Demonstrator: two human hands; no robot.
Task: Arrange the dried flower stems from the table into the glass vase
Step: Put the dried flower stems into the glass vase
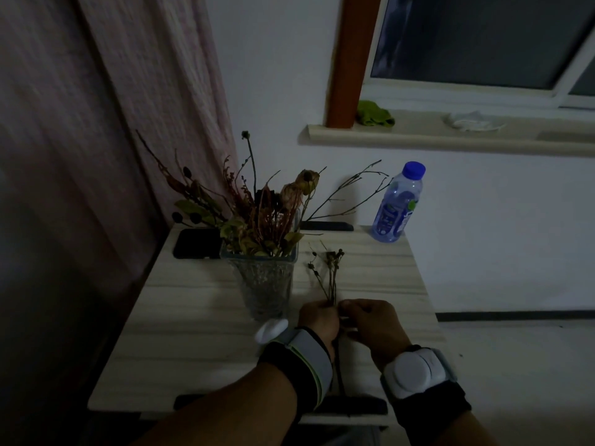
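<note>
Head view catches both hands meeting near the table's [193, 333] front; left hand [317, 320] and right hand [370, 321] both pinch a thin dried stem [331, 278], just right of the already crowded glass vase [264, 284]; best lift it clear, seed heads upright, and ease it down into a gap.

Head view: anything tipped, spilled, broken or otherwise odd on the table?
Nothing stands out. The glass vase stands upright with stems in it, the water bottle is upright and capped, and both the left hand and right hand hold a dried stem beside the vase.
</note>
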